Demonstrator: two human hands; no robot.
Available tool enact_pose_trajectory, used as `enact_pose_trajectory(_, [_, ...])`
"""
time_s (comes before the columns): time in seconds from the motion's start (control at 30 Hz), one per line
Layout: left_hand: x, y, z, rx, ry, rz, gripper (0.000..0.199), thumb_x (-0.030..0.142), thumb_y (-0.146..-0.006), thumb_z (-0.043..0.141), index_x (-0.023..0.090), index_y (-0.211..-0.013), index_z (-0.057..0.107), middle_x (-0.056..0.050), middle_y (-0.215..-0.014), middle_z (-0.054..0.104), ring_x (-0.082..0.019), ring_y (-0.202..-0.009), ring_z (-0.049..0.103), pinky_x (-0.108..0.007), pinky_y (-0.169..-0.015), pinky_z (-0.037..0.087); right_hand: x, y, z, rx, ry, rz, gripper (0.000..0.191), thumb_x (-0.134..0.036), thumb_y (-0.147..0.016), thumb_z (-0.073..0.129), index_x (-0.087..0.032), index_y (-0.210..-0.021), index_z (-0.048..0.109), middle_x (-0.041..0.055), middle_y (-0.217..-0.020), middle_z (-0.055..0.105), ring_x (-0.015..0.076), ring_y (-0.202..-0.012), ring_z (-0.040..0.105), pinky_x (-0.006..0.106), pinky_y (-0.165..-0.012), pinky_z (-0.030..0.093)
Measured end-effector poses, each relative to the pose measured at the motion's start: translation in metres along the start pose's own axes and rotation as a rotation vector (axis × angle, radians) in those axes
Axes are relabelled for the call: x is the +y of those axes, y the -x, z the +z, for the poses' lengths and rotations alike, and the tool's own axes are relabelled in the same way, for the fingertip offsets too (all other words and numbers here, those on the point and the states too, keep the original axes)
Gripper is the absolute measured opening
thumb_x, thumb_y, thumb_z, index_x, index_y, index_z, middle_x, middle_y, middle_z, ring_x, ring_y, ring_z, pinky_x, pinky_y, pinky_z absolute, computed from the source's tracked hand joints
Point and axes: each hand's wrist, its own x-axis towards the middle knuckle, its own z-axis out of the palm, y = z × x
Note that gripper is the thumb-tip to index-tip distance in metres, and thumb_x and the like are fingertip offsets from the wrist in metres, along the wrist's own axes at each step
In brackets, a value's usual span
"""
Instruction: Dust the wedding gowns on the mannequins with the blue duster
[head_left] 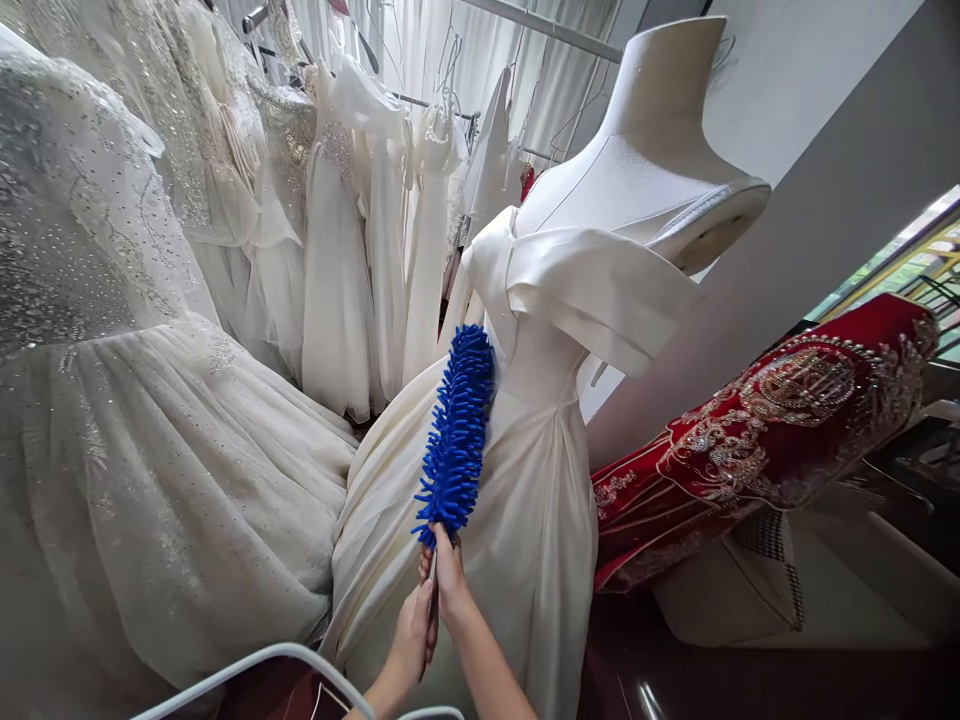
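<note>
Both hands gripping a blue duster against a gowned mannequin.
The left hand (412, 625) and right hand (448, 570) clasp the handle of the blue duster (457, 430); its head lies on the satin gown (540, 440) toward 12 o'clock. Judged risk: fibres snagging pleats, or nudging the mannequin (652, 130).

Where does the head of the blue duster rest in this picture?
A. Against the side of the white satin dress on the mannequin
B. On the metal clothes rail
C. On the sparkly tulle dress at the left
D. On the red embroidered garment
A: the blue duster lies against the waist side of the white satin dress on the mannequin, with both hands at its handle.
</note>
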Motion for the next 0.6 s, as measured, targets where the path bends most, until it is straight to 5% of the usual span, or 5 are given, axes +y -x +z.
enact_pose_trajectory(0.27, [-0.048, 0.001, -0.048, 0.041, -0.066, -0.097, 0.067, 0.086, -0.050, 0.039, 0.019, -0.050, 0.050, 0.008, -0.026, 0.031, -0.008, -0.026, 0.027, -0.021, -0.031, 0.019, 0.073, -0.005, 0.011, 0.058, 0.043, 0.222, 0.025, -0.038, -0.073, 0.053, -0.021, -0.062, 0.040, -0.0095, -0.039, 0.034, 0.0044, -0.030, 0.028, 0.016, -0.032, 0.022])
enact_pose_trajectory(0.4, [-0.039, 0.003, -0.071, 0.069, -0.084, -0.049, 0.070, 0.083, -0.057, 0.038, 0.016, -0.063, 0.060, 0.009, -0.028, 0.032, -0.009, -0.028, 0.029, -0.022, -0.031, 0.021, 0.073, 0.007, 0.036, -0.016, 0.040, 0.236, 0.023, -0.037, -0.073, 0.055, -0.021, -0.063, 0.041, -0.0092, -0.040, 0.035, 0.0046, -0.032, 0.030, 0.016, -0.033, 0.023])
enact_pose_trajectory(0.47, [-0.025, 0.001, -0.076, 0.071, -0.098, 0.016, 0.070, 0.079, -0.061, 0.038, 0.015, -0.075, 0.064, 0.007, -0.031, 0.039, -0.013, -0.032, 0.041, -0.024, -0.034, 0.032, 0.062, 0.014, 0.046, -0.080, 0.015, 0.165, 0.023, -0.038, -0.071, 0.056, -0.021, -0.066, 0.042, -0.0093, -0.040, 0.037, 0.0053, -0.033, 0.032, 0.017, -0.034, 0.024])
enact_pose_trajectory(0.53, [-0.010, -0.003, -0.078, 0.063, -0.106, 0.138, 0.069, 0.074, -0.064, 0.043, 0.015, -0.090, 0.066, -0.001, -0.050, 0.061, -0.021, -0.058, 0.061, -0.030, -0.055, 0.049, 0.050, 0.018, 0.051, -0.100, -0.021, 0.098, 0.023, -0.038, -0.070, 0.058, -0.021, -0.068, 0.043, -0.0096, -0.040, 0.038, 0.0058, -0.034, 0.033, 0.017, -0.035, 0.025])
enact_pose_trajectory(0.6, [0.001, -0.008, -0.078, 0.049, -0.093, 0.238, 0.066, 0.069, -0.062, 0.050, 0.015, -0.096, 0.066, -0.009, -0.084, 0.071, -0.025, -0.097, 0.061, -0.033, -0.085, 0.047, 0.040, 0.019, 0.051, -0.072, -0.071, 0.066, 0.024, -0.038, -0.069, 0.059, -0.022, -0.068, 0.041, -0.0099, -0.040, 0.039, 0.0061, -0.034, 0.034, 0.017, -0.036, 0.027])
